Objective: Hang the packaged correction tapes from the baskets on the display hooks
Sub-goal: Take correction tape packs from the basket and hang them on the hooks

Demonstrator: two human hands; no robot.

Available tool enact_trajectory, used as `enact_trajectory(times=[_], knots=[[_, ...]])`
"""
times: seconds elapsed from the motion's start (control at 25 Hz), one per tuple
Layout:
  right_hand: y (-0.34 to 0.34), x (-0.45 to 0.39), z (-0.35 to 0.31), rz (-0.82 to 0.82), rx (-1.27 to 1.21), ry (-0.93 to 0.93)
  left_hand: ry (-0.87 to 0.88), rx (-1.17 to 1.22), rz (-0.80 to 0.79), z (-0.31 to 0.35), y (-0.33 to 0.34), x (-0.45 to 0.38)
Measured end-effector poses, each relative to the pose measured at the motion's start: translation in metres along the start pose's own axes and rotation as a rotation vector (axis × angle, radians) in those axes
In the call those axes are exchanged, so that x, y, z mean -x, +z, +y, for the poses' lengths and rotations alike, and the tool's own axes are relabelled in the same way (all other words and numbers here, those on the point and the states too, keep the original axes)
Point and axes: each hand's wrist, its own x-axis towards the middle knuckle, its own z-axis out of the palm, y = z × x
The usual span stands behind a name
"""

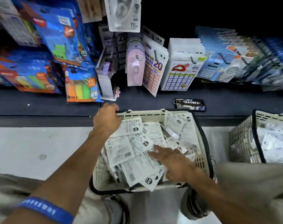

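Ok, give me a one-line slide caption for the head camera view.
Left hand gripping the basket rim, right hand resting open on packaged correction tapes below display hooks.

I'm looking down at a pale grey smooth floor (40,151) running beneath a dark navy shelf ledge (40,104). Behind it, a black display back wall (218,12) is swallowing the light (upper right is sitting almost wholly in shadow).

White packaged correction tapes (137,152), mostly turned printed back up with barcodes showing, are heaped loosely and overlapping in a cream slotted basket (200,160) at 6 o'clock, while a second such basket (240,143) at 3 o'clock is filled with further packs (273,143).
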Motion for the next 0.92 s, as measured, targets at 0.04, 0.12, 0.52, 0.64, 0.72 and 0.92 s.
enact_trajectory(times=[0.04, 0.12, 0.52, 0.64, 0.72, 0.92], knots=[[0.001, -0.005, 0.002, 0.033, 0.027, -0.055, 0.051, 0.041, -0.014, 0.009, 0.003, -0.004], [-0.010, -0.018, 0.005, 0.161, -0.016, -0.122, 0.169, 0.092, -0.152, 0.026, 0.010, -0.006], [-0.031, -0.054, -0.031, 0.230, -1.223, 0.549, 0.208, -0.125, -0.943, 0.026, 0.020, 0.048], [-0.063, -0.057, -0.023, 0.341, -1.764, 0.579, 0.152, 0.230, -0.899, 0.021, 0.022, 0.074], [-0.084, -0.055, -0.017, 0.394, -2.023, 0.557, 0.112, 0.430, -0.779, 0.017, 0.014, 0.083], [-0.084, -0.054, -0.046, 0.426, -1.773, 0.288, 0.006, 0.437, -0.300, -0.003, 0.000, 0.082]])
